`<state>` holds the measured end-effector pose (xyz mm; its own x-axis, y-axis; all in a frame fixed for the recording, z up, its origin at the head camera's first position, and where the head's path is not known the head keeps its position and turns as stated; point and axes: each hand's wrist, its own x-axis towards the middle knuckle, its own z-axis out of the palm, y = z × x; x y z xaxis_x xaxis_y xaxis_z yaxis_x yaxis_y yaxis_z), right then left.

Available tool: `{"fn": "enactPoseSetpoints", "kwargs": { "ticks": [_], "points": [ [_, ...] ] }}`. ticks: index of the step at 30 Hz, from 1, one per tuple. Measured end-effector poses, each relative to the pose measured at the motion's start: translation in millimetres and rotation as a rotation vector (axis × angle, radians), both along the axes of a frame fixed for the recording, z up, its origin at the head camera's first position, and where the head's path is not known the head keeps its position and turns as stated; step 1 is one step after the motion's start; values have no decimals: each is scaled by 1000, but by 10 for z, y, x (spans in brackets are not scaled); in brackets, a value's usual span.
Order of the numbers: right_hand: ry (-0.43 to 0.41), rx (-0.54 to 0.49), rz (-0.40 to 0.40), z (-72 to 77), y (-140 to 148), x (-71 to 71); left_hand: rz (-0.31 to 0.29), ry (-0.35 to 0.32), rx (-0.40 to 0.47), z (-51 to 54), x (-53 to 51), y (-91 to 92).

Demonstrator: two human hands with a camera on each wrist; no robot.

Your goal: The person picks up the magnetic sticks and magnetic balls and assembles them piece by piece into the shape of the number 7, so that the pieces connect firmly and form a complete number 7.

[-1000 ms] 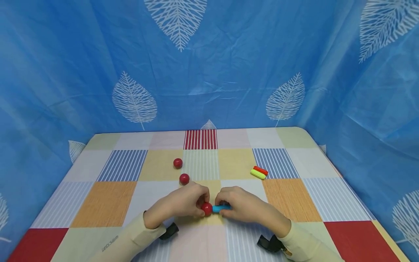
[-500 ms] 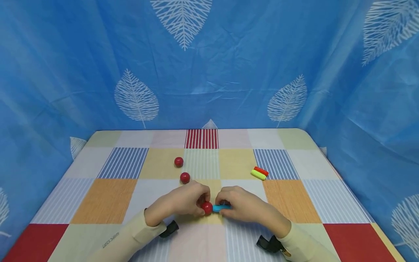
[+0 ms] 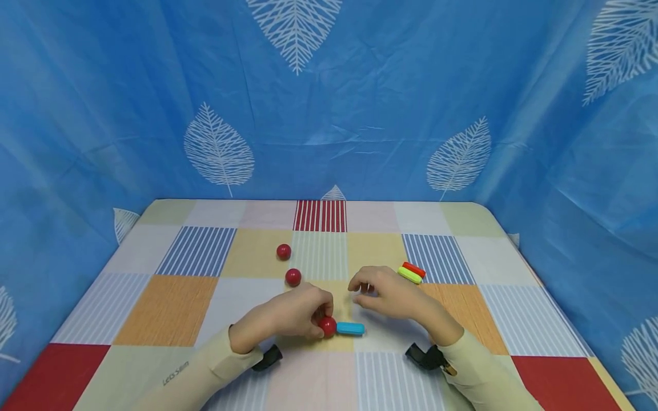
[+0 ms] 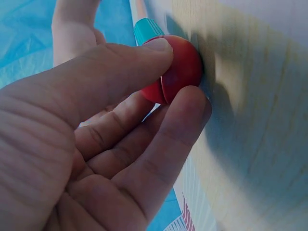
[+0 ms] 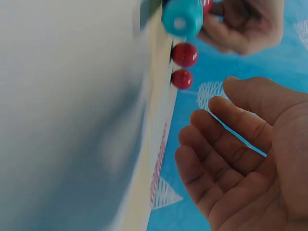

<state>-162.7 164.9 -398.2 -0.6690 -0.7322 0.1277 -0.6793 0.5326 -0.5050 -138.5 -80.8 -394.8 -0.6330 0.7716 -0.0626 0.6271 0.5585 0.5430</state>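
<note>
A shiny red ball [image 3: 327, 327] with a seam sits on the table, pinched between the thumb and fingers of my left hand [image 3: 298, 311]. Against its right side lies a short blue ridged rod [image 3: 351, 329], end-on to the ball; in the left wrist view the rod [image 4: 147, 31] looks teal. My right hand [image 3: 388, 294] hovers behind and to the right of the rod, fingers loosely bent and apart, holding nothing. Beyond my left hand are two more red balls, a nearer one [image 3: 293, 277] and a farther one [image 3: 284, 252].
Behind my right hand, a yellow-green rod [image 3: 409, 275] and a red rod [image 3: 413, 269] lie side by side. A patchwork cloth [image 3: 195, 308] covers the table. Blue curtains [image 3: 360, 103] with white leaf prints enclose the back and sides.
My right hand has let go of the blue rod and moved up and away, toward the back. The rod stays against the ball. My left hand keeps its pinch.
</note>
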Motion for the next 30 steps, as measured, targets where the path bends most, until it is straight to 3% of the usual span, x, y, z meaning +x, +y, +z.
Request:
{"fn": "enactPoseSetpoints", "kwargs": {
  "ticks": [8,16,22,30],
  "points": [
    [15,43,-17,22,-155,-228,-2,14,-12,4,-18,-16],
    [24,109,43,52,-508,-386,-12,59,5,10,-20,-32],
    [46,154,81,31,-685,-459,-20,87,7,-2,-20,-9],
    [43,176,127,-16,-882,-526,-24,74,-6,-10,2,10]
  ]
}}
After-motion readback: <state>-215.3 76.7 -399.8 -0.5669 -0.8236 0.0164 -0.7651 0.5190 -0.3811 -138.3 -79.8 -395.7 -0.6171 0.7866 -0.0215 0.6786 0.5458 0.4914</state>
